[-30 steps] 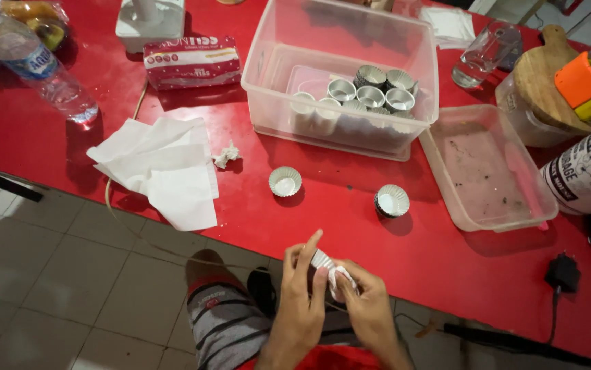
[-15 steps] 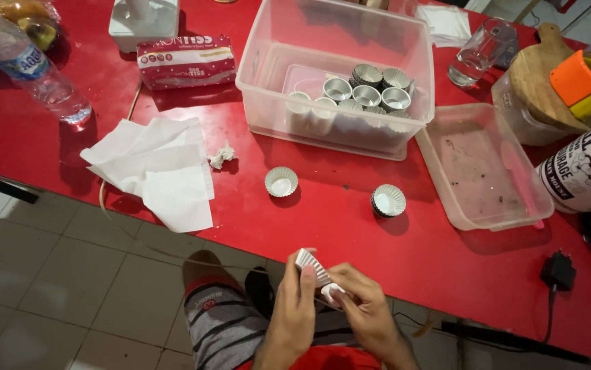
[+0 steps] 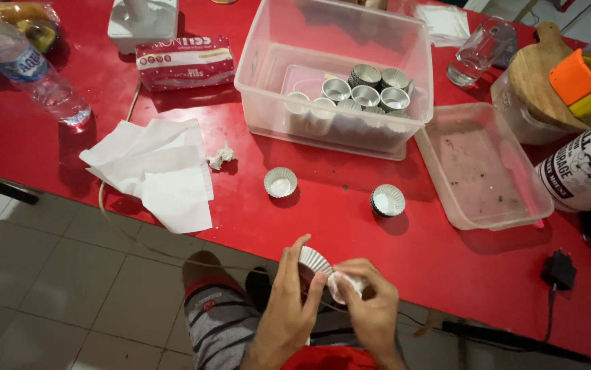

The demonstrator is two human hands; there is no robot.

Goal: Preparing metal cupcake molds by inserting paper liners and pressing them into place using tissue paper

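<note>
Red tabletop (image 3: 446,274) filled most of my view, with grey floor tiles (image 3: 55,288) below its near edge. From left to right I logged a clear plastic water bottle (image 3: 25,68), a stack of white paper napkins (image 3: 155,168) lying flat, and a small fluted metal tart mould (image 3: 280,182) standing mouth up. Behind it stood a clear plastic tub (image 3: 336,75) holding more moulds together. A second fluted mould (image 3: 387,200) stood beside a shallow clear plastic tray (image 3: 480,171).

At the near edge, the left hand (image 3: 288,308) pinched a fluted metal cup (image 3: 314,261) by its rim, tilted on edge, fingers partly closed, apparently to expose the inside. The right hand (image 3: 371,308) pressed a wad of white tissue (image 3: 343,284) against that cup, fingers curled around it.
</note>
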